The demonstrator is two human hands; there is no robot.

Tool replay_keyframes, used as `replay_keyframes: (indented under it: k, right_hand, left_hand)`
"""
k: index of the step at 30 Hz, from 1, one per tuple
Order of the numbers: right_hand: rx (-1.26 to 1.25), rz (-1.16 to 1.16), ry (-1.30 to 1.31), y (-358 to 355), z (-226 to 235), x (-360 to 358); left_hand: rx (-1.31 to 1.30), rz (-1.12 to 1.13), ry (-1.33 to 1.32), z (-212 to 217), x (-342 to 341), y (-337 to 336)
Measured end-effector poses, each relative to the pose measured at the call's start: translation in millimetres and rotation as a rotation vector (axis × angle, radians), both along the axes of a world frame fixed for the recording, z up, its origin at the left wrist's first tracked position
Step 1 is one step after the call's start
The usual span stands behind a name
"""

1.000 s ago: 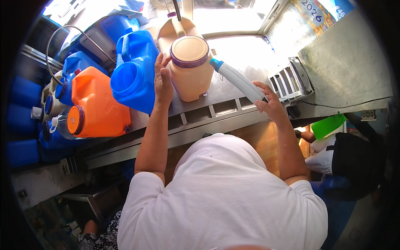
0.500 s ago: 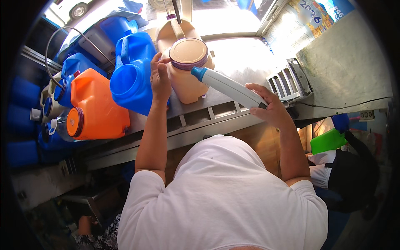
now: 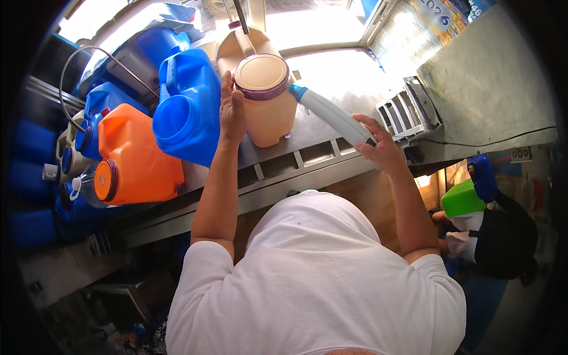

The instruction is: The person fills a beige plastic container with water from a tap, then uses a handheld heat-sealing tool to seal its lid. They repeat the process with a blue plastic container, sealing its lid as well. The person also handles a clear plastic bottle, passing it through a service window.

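A beige water jug [image 3: 271,121] stands on the counter with its wide round lid [image 3: 262,72] toward me. A purple band [image 3: 264,93] wraps the lid's edge. My left hand [image 3: 232,112] is open beside the lid's left side, fingers stretched upward; whether it touches the lid I cannot tell. My right hand [image 3: 381,145] is closed around the rear end of a long grey wand-shaped tool with a blue tip [image 3: 334,115]. Its tip points at the right side of the lid's band, very close to it.
A blue jug [image 3: 198,100] with a round front stands left of the beige one, then an orange jug [image 3: 142,160] and several more containers. A grey slatted metal device [image 3: 408,115] is at the right. Another person in black [image 3: 506,242] is at far right, by a green container [image 3: 463,199].
The tool's tip has moved from in front of the lid to its right side, slightly higher. My left hand's fingers have straightened beside the lid. The view has shifted slightly.
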State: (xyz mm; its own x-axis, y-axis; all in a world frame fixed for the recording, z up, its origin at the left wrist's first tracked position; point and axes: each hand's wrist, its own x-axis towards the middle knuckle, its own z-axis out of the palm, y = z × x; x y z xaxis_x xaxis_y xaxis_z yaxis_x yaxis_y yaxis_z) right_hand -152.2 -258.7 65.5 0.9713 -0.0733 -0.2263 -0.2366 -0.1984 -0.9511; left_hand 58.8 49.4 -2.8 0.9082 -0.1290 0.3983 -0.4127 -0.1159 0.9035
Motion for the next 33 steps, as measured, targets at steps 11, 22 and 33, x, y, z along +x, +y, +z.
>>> replay_keyframes:
  k: [11, 22, 33]
  right_hand:
    - [0.111, -0.012, -0.117, 3, -32, -4]
    - [-0.236, 0.158, -0.301, 14, 26, -1]
    - [-0.305, 0.061, -0.151, -18, 70, 10]
  left_hand:
    - [0.008, 0.007, 0.005, 2, 13, 2]
    - [-0.289, -0.138, 0.040, -5, 7, -12]
    - [0.228, 0.274, -0.103, -3, -7, -49]
